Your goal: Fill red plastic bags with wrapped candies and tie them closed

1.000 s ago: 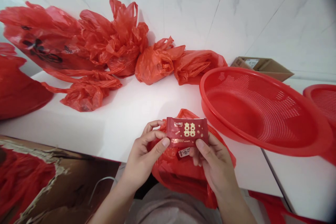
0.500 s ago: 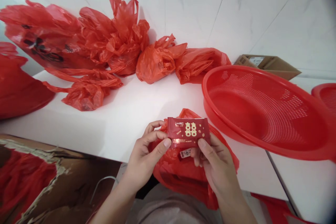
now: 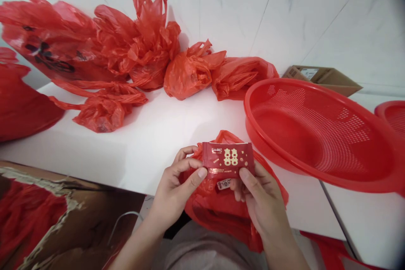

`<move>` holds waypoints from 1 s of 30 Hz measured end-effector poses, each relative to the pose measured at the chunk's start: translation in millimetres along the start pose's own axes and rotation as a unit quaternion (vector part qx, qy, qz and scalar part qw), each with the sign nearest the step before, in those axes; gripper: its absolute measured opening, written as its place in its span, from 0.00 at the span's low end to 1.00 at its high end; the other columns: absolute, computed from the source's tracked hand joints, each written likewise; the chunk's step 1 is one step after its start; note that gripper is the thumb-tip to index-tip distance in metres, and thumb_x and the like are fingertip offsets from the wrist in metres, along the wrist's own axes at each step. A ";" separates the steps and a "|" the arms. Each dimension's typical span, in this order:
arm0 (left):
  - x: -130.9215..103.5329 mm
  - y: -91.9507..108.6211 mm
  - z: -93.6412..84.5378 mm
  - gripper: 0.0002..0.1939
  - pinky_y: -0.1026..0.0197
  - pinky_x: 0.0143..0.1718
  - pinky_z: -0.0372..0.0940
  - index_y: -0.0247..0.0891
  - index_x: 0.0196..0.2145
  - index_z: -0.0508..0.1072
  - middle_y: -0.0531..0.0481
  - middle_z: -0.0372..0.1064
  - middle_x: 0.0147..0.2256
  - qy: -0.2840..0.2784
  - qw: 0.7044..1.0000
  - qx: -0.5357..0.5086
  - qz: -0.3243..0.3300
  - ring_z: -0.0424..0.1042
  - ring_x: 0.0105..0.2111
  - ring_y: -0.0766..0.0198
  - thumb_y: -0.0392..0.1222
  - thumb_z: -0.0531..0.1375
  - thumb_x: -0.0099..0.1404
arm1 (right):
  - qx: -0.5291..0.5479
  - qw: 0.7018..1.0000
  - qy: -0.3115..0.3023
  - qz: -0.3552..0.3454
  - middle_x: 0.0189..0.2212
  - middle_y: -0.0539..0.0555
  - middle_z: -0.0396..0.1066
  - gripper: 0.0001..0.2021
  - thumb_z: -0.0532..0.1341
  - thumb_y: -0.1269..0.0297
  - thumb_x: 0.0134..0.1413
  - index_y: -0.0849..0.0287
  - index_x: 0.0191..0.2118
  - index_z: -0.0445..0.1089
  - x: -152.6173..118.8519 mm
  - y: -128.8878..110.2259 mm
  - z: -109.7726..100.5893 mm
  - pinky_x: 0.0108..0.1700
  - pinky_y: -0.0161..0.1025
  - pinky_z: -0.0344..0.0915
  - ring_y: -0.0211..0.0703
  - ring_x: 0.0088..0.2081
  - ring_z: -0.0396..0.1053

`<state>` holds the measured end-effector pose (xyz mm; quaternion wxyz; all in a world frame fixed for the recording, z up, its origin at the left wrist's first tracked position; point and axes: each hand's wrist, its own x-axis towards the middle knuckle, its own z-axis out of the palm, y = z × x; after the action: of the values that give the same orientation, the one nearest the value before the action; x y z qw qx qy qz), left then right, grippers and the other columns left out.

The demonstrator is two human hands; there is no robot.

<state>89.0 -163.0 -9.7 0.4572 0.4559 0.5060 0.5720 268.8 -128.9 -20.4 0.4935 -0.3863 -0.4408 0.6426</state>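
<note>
A small dark-red packet (image 3: 228, 160) with gold double-happiness characters is stretched level between my two hands, its printed face toward me. My left hand (image 3: 179, 185) pinches its left end between thumb and fingers. On the lower right corner, the thumb of my right hand (image 3: 261, 196) presses, with the fingers behind and below. Under the packet lies an open red plastic bag (image 3: 218, 215) at the table's front edge. Part of another packet with a white label (image 3: 224, 184) shows in the bag's mouth. What the packet contains is hidden by its wrapper.
Several knotted red plastic bags (image 3: 188, 74) line the wall at the back left of the white table (image 3: 152, 130). A big red perforated basket (image 3: 303, 135) stands to the right, with a cardboard box (image 3: 325, 78) behind it. Below left is a torn carton (image 3: 63, 215) holding red bags.
Both hands keep the same grip on the packet, which stays almost in place. Only a slight shift of the camera view shows.
</note>
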 end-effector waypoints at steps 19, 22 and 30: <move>-0.6 -3.1 -0.5 0.08 0.52 0.59 0.51 0.41 0.28 0.78 0.46 0.66 0.47 0.000 1.000 -0.005 -0.007 0.59 0.58 0.51 0.45 0.66 0.62 | 0.021 1.000 -0.011 -0.007 0.22 0.48 0.70 0.09 0.63 0.57 0.60 0.57 0.37 0.73 -0.8 5.6 0.1 0.21 0.27 0.58 0.29 0.19 0.63; -0.9 -3.4 -0.7 0.08 0.53 0.58 0.51 0.41 0.28 0.78 0.46 0.66 0.47 0.001 1.000 -0.004 -0.006 0.59 0.58 0.51 0.46 0.66 0.62 | 0.022 1.000 -0.012 -0.007 0.22 0.48 0.70 0.09 0.63 0.57 0.60 0.57 0.38 0.73 -1.1 6.2 -0.2 0.22 0.27 0.59 0.29 0.20 0.63; -0.4 -3.9 0.0 0.08 0.53 0.58 0.52 0.42 0.28 0.78 0.46 0.66 0.47 0.003 1.000 -0.009 -0.008 0.60 0.57 0.51 0.46 0.66 0.62 | 0.023 0.999 -0.021 -0.009 0.23 0.48 0.70 0.08 0.63 0.57 0.61 0.56 0.38 0.73 -0.8 5.1 -0.4 0.22 0.27 0.59 0.29 0.20 0.64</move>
<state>89.3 -163.1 -13.6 0.4645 0.4461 0.5057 0.5739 267.8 -130.2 -25.4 0.4988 -0.3577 -0.4397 0.6557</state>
